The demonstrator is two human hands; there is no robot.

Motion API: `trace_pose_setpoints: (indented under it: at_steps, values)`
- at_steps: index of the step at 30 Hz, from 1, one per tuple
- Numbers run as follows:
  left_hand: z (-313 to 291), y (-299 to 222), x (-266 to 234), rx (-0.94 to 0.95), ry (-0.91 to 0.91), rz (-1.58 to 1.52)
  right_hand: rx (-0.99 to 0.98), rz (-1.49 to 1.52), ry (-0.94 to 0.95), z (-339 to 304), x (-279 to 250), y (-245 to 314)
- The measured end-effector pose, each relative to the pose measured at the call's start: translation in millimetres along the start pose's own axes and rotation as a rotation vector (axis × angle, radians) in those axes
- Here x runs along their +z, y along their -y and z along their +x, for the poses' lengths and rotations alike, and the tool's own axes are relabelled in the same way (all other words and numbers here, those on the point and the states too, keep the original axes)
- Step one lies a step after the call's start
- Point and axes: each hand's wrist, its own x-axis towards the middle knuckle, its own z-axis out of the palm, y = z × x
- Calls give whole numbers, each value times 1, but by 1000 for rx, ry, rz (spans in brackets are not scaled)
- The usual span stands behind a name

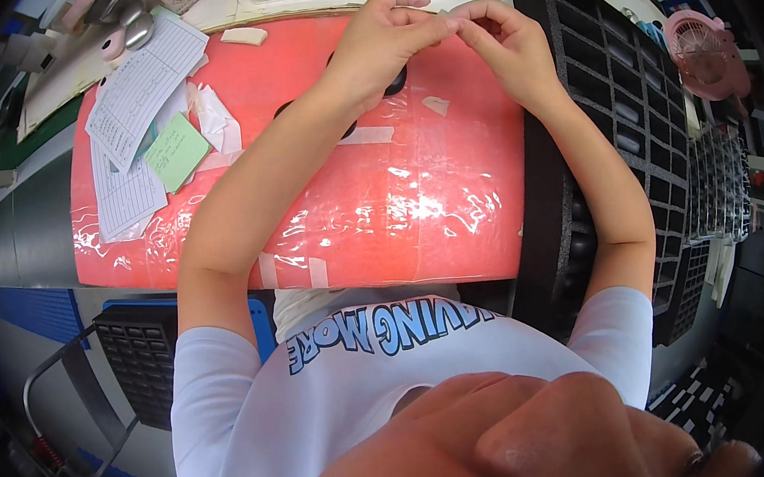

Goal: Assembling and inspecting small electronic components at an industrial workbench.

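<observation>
over the far edge of the pink-covered surface (305, 219), the left hand (380, 38) and right hand (505, 39) pinch a tiny pale piece (447, 17) between fingertips. a loose grip could drop it among the black foam tray (612, 75) cells.

A grey workbench (23, 230) under bright light, blue panel (36, 312) below.

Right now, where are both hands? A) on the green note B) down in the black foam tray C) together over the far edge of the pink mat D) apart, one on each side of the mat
C: the left hand and right hand meet fingertip to fingertip above the far edge of the pink mat, pinching something too small to make out; the black foam tray sits to the right, untouched.
</observation>
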Motion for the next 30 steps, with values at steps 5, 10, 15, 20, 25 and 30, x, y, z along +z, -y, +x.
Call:
trace_pose_setpoints:
  at_steps: [5, 10, 15, 20, 25, 30]
  values:
    - [5, 4, -2, 7, -6, -62, 39, -24, 64, 2, -7, -5]
    - [3, 2, -4, 28, 3, 40, 77, 77, -8, 4, -10, -15]
    - [4, 5, -6, 3, -11, 85, 88, 189, -105, 8, -19, -23]
    - [-3, -3, 6, 116, -14, 9, 10, -83, 11, 0, -8, -8]
    - [-1, 0, 1, 66, -4, -17, -36, -43, 60, -1, -2, 5]
    - [-1, -4, 1, 53, 6, 24, 32, -27, 85, 1, -9, -6]
